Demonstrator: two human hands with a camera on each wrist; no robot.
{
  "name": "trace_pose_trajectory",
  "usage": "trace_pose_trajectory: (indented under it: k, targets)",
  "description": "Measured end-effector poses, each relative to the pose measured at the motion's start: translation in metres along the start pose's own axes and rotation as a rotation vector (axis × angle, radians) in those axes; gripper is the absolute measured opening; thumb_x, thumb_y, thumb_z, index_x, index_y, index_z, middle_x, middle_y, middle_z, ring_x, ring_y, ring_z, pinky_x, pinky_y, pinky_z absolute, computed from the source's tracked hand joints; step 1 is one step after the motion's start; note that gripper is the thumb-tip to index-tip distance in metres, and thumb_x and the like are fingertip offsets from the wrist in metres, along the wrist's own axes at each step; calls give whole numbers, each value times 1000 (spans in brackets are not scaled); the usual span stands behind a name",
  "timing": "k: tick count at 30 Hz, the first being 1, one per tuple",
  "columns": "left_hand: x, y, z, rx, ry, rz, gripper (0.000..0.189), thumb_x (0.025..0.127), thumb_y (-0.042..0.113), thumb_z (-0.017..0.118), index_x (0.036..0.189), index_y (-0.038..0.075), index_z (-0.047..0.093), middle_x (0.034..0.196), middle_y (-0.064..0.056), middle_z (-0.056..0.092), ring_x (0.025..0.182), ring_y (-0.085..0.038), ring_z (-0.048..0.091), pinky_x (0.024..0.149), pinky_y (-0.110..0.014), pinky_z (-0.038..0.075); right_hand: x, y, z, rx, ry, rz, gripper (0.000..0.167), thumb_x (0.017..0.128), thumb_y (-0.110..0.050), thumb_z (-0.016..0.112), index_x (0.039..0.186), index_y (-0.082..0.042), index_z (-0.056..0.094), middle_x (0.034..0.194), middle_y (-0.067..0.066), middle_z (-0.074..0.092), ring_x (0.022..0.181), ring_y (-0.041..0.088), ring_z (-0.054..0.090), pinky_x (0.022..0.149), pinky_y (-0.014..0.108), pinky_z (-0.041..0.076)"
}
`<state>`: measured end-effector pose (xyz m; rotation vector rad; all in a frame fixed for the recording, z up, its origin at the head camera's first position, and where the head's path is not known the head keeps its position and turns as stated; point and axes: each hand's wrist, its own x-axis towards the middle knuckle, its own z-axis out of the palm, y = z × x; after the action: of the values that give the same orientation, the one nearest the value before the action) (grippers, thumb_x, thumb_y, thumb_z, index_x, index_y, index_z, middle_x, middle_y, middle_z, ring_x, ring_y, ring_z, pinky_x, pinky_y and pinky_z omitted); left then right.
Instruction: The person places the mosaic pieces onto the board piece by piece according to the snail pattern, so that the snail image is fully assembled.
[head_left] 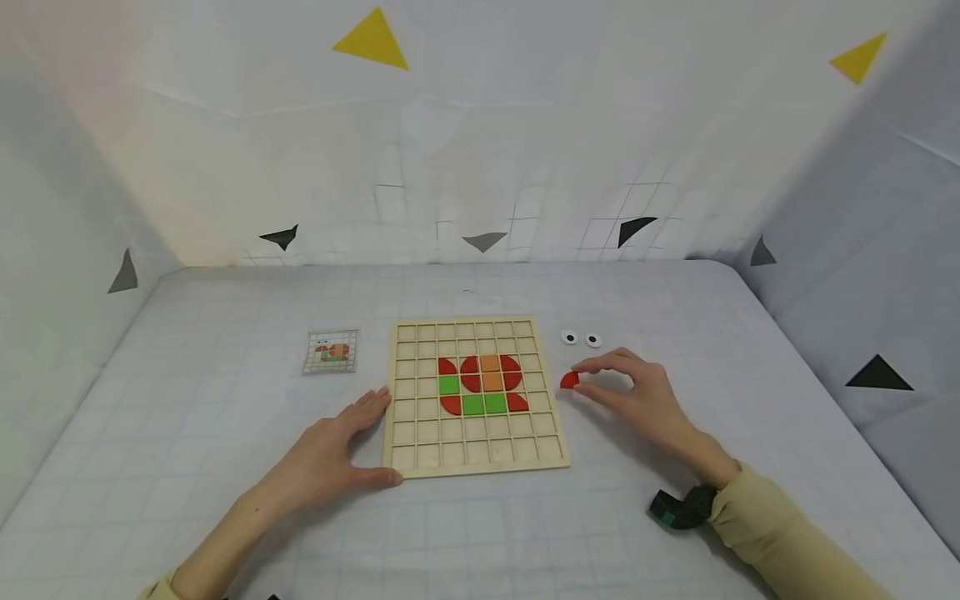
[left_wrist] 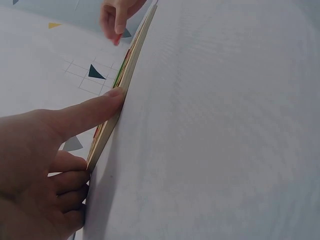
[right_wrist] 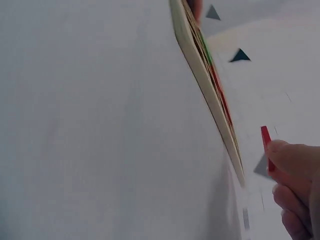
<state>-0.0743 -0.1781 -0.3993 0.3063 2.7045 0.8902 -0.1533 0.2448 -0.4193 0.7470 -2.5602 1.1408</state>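
Note:
Between thumb and fingertips my right hand (head_left: 648,404) pinches a red quarter-circle tile (head_left: 569,381), just right of the wooden grid board (head_left: 480,471). The tile shows edge-on as a thin red piece (right_wrist: 266,142) in the right wrist view. My left hand (head_left: 330,458) lies at the board's near left corner, fingers stretched against the left side and thumb at the front edge. On the board sit several red curved tiles (head_left: 468,382), two orange squares (head_left: 491,382) and green squares (head_left: 473,404), each in its grid cell.
Two white eye pieces (head_left: 593,340) with black pupils lie beyond my right hand. Left of the board is a small pattern card (head_left: 331,351) showing a similar coloured figure. A black wrist device (head_left: 682,507) is on my right wrist. White cloth walls (head_left: 480,150) enclose the table.

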Motion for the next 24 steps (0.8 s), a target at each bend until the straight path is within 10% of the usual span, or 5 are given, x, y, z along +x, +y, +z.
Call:
trace_pose_trajectory:
  k: [16, 24]
  targets:
    - [0, -2, 1, -23, 1, 17, 107, 70, 56, 85, 156, 18, 36, 163, -4, 31, 151, -31, 27, 116, -62, 28, 47, -59, 71, 91, -15, 64, 25, 82, -18, 83, 105, -11, 77, 100, 0, 75, 96, 16, 63, 82, 44, 54]
    - [-2, -2, 0, -22, 3, 10, 107, 70, 57, 84, 157, 20, 35, 163, -5, 31, 150, -33, 27, 115, -64, 27, 70, -77, 109, 67, -73, 15, 24, 83, -20, 83, 104, -11, 78, 96, -1, 76, 91, 15, 65, 77, 32, 54]
